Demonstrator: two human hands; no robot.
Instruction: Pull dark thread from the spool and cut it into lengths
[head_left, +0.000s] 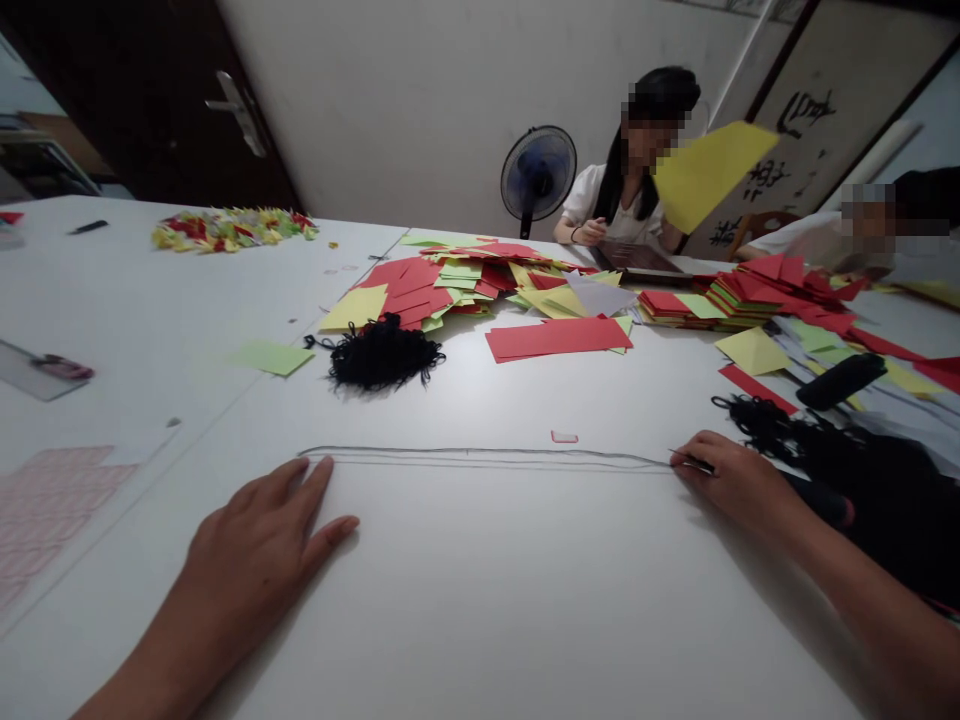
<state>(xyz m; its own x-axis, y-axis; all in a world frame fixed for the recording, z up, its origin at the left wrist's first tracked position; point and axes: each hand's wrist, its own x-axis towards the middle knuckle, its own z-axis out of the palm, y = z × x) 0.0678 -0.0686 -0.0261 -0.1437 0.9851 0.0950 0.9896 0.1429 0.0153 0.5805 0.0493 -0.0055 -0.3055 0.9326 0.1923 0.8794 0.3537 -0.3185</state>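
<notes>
A thin black thread [469, 451] stretches across the white table [495, 590], close to drawn pencil lines. At its left end my left hand [259, 535] lies flat with spread fingers, index and middle fingertips at the thread; whether they press on it I cannot tell. My right hand [739, 485] is closed in a pinch on the thread's right end. A short dark pointed piece shows at those fingers, too small to name. Beyond the thread sits a tangled heap of black yarn [382, 355]. More black yarn [892, 500] lies beside my right forearm.
Red, yellow and green paper sheets [555, 338] spread across the table's far half. A colourful pile of scraps [232, 228] lies far left, scissors [64, 366] nearer. One person [589, 205] holds a yellow sheet [712, 175]; another sits far right. A fan [538, 172] stands behind.
</notes>
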